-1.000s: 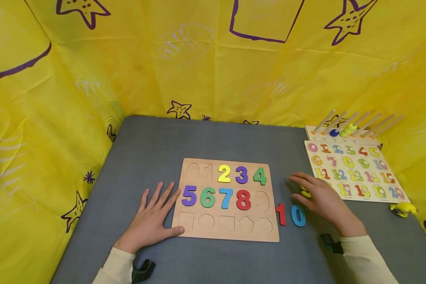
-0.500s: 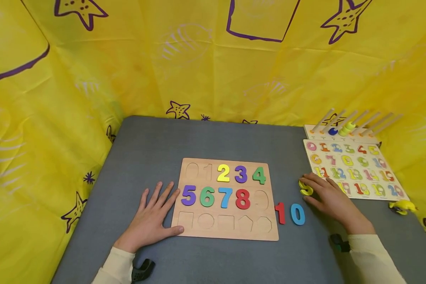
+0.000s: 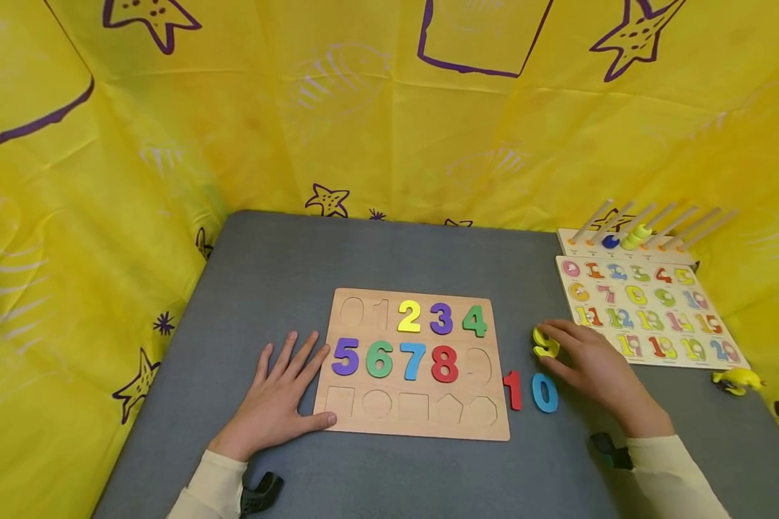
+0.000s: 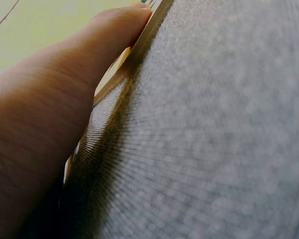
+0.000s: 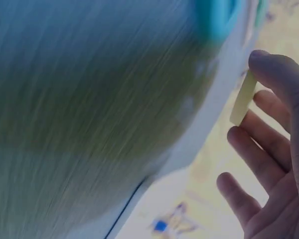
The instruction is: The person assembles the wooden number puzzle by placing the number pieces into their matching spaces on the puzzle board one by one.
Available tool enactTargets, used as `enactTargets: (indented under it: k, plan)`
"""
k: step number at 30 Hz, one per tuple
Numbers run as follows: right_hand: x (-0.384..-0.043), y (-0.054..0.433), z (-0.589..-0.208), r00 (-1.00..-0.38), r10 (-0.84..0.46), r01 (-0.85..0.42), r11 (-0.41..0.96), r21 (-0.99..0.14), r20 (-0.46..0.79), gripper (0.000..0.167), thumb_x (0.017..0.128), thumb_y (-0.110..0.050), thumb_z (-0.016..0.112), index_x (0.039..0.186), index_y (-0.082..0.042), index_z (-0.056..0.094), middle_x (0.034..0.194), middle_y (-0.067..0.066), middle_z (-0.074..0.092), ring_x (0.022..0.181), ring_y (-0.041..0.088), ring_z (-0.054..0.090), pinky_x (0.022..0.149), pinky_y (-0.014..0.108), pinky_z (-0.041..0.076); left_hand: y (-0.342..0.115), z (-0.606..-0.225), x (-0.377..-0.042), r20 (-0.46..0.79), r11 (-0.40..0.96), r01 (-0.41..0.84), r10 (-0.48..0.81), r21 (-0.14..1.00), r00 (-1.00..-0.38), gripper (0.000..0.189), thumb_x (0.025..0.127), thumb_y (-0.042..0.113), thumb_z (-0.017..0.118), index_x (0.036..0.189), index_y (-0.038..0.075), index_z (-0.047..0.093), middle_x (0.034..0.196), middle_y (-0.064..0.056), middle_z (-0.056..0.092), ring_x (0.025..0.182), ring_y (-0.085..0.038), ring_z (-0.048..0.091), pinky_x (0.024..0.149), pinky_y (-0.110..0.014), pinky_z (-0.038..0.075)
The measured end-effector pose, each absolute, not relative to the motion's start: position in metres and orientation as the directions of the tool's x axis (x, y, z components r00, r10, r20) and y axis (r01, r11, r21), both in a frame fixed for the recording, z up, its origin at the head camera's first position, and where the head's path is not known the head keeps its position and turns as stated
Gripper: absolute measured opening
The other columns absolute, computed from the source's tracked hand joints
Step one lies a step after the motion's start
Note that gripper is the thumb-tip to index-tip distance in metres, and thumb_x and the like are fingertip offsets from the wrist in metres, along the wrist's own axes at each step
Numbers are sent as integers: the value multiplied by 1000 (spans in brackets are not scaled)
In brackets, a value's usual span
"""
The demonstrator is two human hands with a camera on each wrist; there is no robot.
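A wooden number board (image 3: 396, 382) lies on the dark tabletop, with coloured numerals 2 to 8 sitting on it. My left hand (image 3: 275, 400) rests spread flat at its left edge, thumb on the lower left corner. In the left wrist view that thumb (image 4: 109, 35) reaches over the board's edge. To the right of the board, my right hand (image 3: 593, 367) pinches a yellow numeral (image 3: 545, 342), apparently a 9, between thumb and fingers. The right wrist view shows the numeral (image 5: 244, 97) edge-on, off the surface. A red 1 (image 3: 513, 391) and a blue 0 (image 3: 544, 393) lie nearby.
At the right stands a second number board (image 3: 656, 310) with numerals up to 20. Behind it is a peg stand (image 3: 623, 244) with upright rods and a few rings. A yellow toy (image 3: 738, 380) lies by its lower corner. Yellow patterned cloth (image 3: 389, 130) surrounds the table.
My right hand first moved right to the yellow numeral, took hold of it, then shifted slightly left with it. The left hand has stayed on the board's edge.
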State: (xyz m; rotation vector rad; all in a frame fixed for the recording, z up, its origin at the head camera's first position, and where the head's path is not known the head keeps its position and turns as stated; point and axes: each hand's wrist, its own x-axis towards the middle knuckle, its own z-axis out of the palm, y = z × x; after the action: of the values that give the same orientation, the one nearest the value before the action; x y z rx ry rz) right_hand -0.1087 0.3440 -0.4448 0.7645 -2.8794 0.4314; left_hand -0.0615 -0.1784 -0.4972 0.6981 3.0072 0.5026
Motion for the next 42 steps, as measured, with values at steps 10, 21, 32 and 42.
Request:
enactTargets:
  k: [10, 21, 32, 42]
  plan:
    - [-93, 269, -441, -829, -536, -559, 800, -218, 160, 61, 80, -32, 88, 133, -10, 69, 129, 10, 65, 116, 34, 61, 98, 55, 49, -179, -497, -62, 60, 851, 426, 429, 306, -901, 113, 78, 85, 59, 162, 16, 29, 169, -9, 15, 153, -40, 4, 115, -66, 0]
    - [-90, 242, -448, -833, -548, -552, 812, -192, 77, 56, 82, -33, 87, 130, -9, 70, 130, 9, 65, 117, 32, 61, 104, 55, 44, -179, -497, -62, 36, 853, 419, 430, 310, -902, 112, 79, 86, 55, 163, 18, 26, 169, -8, 13, 154, -38, 2, 116, -65, -2]
    - [-90, 241, -447, -847, -527, -531, 830, -172, 72, 56, 79, -33, 89, 128, -11, 72, 129, 8, 65, 119, 31, 61, 103, 55, 44, -179, -498, -63, 25, 857, 413, 426, 308, -904, 113, 78, 87, 55, 163, 19, 25, 170, -7, 12, 154, -37, 0, 116, -64, -3]
    - [-90, 239, -446, -866, -500, -497, 848, -187, 36, 57, 79, -35, 88, 128, -12, 71, 132, 7, 64, 122, 32, 59, 103, 57, 43, -179, -497, -64, 13, 861, 409, 426, 303, -905, 113, 78, 88, 53, 164, 19, 25, 170, -6, 10, 154, -37, -1, 116, -63, -3]
